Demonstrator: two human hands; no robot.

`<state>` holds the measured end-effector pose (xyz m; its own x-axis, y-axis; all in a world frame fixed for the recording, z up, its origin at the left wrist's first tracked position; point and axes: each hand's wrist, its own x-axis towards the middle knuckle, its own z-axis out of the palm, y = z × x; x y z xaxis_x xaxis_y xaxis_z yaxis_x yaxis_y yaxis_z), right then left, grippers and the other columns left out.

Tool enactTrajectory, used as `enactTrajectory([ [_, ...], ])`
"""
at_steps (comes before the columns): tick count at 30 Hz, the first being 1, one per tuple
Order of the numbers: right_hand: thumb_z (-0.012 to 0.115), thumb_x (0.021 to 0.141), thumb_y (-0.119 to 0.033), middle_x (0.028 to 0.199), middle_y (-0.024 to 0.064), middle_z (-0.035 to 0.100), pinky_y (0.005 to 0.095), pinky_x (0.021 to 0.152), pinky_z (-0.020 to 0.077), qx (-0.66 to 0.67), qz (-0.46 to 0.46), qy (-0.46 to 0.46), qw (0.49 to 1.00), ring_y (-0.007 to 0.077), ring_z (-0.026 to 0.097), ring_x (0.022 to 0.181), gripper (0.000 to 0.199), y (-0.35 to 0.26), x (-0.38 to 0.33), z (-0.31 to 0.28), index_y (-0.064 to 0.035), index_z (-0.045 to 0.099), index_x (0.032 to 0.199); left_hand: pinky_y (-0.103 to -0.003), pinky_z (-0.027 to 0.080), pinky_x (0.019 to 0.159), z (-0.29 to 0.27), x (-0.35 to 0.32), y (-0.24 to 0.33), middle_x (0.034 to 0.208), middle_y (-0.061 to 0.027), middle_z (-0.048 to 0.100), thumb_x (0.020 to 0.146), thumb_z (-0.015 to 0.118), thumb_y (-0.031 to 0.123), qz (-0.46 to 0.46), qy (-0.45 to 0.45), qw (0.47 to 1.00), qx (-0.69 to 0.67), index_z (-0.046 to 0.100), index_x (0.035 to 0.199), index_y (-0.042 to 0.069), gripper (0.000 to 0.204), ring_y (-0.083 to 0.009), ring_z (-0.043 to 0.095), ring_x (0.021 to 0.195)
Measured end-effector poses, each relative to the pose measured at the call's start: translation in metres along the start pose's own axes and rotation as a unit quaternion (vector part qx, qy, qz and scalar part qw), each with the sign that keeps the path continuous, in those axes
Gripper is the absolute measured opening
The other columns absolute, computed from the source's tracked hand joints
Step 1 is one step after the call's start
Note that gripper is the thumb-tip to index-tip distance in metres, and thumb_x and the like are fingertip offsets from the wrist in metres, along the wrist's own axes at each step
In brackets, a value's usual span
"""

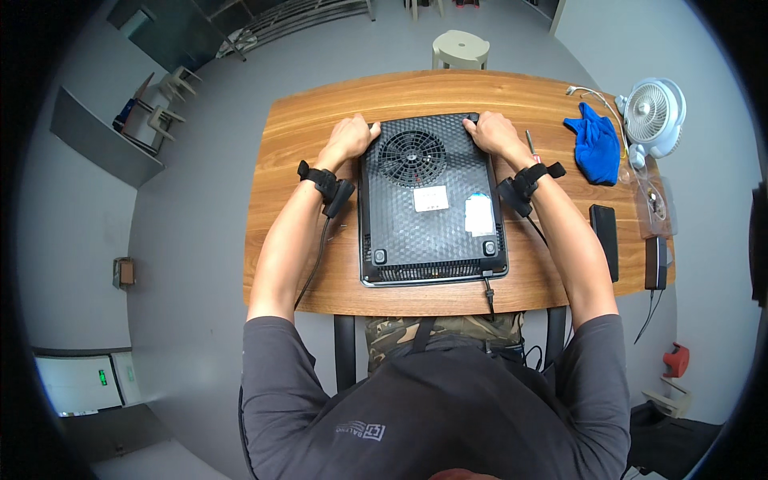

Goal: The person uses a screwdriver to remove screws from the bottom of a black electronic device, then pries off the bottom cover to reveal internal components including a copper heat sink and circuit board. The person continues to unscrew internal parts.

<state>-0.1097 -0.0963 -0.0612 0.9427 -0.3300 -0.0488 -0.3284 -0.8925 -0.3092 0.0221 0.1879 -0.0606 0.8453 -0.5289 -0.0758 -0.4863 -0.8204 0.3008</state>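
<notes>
A black induction cooktop [400, 220] lies upside down on the wooden table in front of me, its textured underside facing up. Its round fan grille [412, 158] is near the far end, and two small feet show at the near corners. Labels are stuck on its middle and right side. A power cord [490, 298] comes out of the near edge, toward the right. My left hand [349, 138] is closed on the far left corner, thumb on the edge. At the far right corner my right hand [494, 134] grips the cooktop likewise. The fingers' undersides are hidden.
Beyond my right hand lies a screwdriver [531, 144]. A blue cloth [596, 146], a white fan [656, 116] and a clear plastic box [656, 206] sit at the table's right, with a black slab [605, 240] and a black adapter [656, 262] nearer. A stool [462, 50] stands behind the table.
</notes>
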Motion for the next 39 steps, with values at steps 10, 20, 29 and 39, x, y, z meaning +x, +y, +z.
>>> enactTrajectory([
  [10,0.052,0.102,-0.05,0.115,0.0287,0.07,0.0525,0.096,0.0527,-0.012,0.025,0.045,0.999,0.0475,0.065,0.111,0.057,0.005,0.005,0.017,0.0041,0.071,0.11,-0.052,0.051,0.087,0.002,0.003,0.002,0.094,-0.0346,0.069,0.102,0.05,0.048,0.011,-0.011,1.0,-0.01,0.065,0.101,-0.014,0.063,-0.0467,0.068,0.095],
  [20,0.056,0.1,-0.047,0.109,0.0318,0.069,0.0506,0.096,0.0518,0.013,0.016,-0.022,1.0,0.0464,0.065,0.11,0.057,-0.005,-0.002,-0.012,0.007,0.073,0.103,-0.05,0.052,0.087,0.002,0.011,-0.004,0.089,-0.0316,0.07,0.102,0.051,0.051,0.001,-0.048,0.999,-0.018,0.067,0.092,-0.012,0.066,-0.042,0.07,0.091],
  [29,0.058,0.099,-0.049,0.106,0.0334,0.069,0.0497,0.094,0.0521,0.032,0.012,-0.025,0.999,0.0476,0.066,0.107,0.06,-0.01,-0.012,-0.022,0.0096,0.072,0.097,-0.05,0.054,0.085,-0.002,0.012,-0.008,0.077,-0.0278,0.07,0.102,0.05,0.052,0.013,-0.073,0.997,-0.025,0.066,0.077,-0.011,0.069,-0.041,0.072,0.083],
  [39,0.059,0.098,-0.051,0.106,0.0352,0.069,0.0496,0.094,0.053,0.039,0.026,-0.021,0.999,0.0468,0.067,0.105,0.064,-0.008,-0.012,-0.026,0.0118,0.072,0.098,-0.05,0.052,0.091,-0.014,0.01,-0.002,0.097,-0.0327,0.07,0.098,0.057,0.053,0.013,-0.042,0.999,0.009,0.071,0.095,-0.011,0.066,-0.0457,0.068,0.098],
])
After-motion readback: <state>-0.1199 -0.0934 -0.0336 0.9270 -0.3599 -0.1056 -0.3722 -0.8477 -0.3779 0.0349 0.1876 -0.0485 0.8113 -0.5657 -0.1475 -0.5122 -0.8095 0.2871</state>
